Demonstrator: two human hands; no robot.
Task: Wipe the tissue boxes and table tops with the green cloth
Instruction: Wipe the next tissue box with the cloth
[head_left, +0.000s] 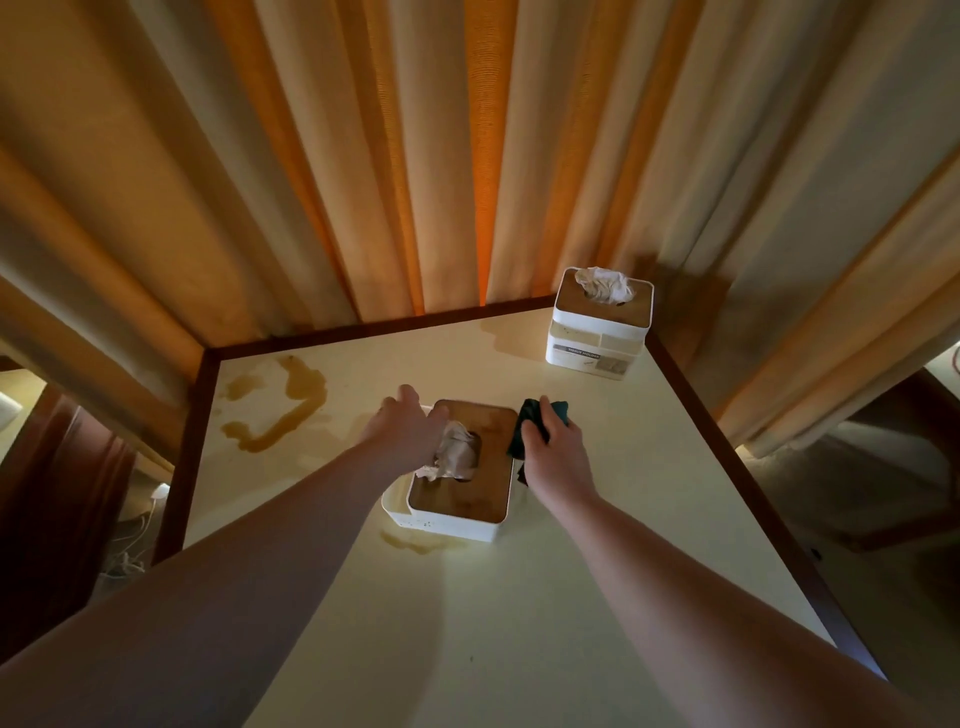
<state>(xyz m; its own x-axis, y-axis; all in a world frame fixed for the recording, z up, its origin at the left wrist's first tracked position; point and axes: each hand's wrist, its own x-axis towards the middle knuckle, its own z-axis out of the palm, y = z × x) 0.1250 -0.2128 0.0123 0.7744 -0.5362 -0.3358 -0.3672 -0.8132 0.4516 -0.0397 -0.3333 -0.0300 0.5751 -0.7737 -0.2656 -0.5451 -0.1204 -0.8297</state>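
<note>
Head view: one cream table top (597, 597) with brown stains.
Tissue boxes: two; near box (457, 512) central, far box (597, 338) in back corner.
Left hand (402, 428): fingers spread, resting on near box.
Right hand (558, 447): gripping one green cloth (527, 423) against near box's right edge.

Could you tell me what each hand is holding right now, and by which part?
The right hand grips the bunched green cloth around its middle, against the near tissue box. The left hand grasps nothing; it rests open on that box's far left corner.
</note>
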